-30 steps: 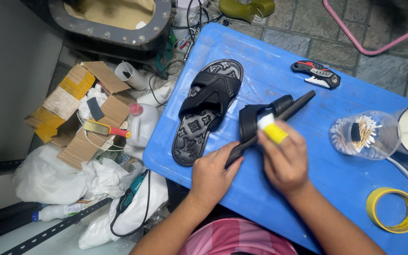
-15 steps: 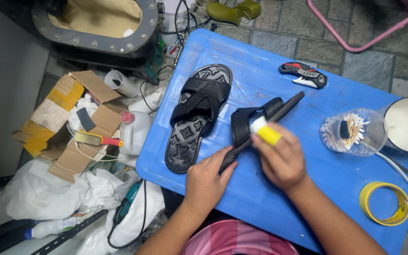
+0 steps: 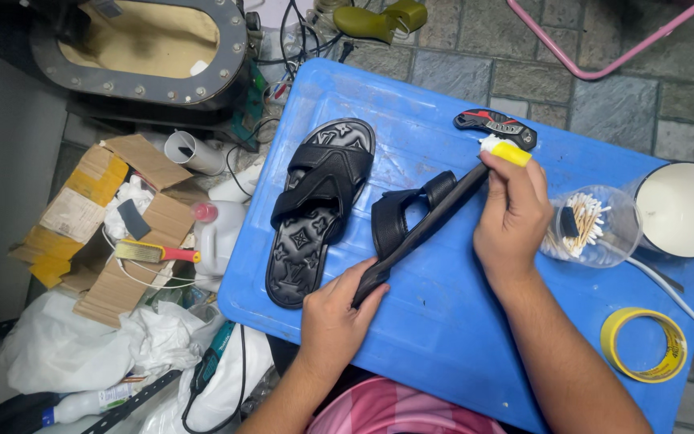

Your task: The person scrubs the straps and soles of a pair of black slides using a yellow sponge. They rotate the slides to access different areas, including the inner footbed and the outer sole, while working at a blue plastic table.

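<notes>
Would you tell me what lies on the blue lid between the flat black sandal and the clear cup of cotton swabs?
In the head view, the second black sandal, held on edge by the left hand, and the right hand lie between them.

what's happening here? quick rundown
A person works on a black sandal over a blue table. The left hand grips the sandal's near end and holds it on edge. The right hand presses a small white and yellow block against the sandal's far tip. The matching sandal lies flat, sole down, to the left. Also on the table: a folding knife, a cup of cotton swabs, a white bowl and a yellow tape roll.
</notes>
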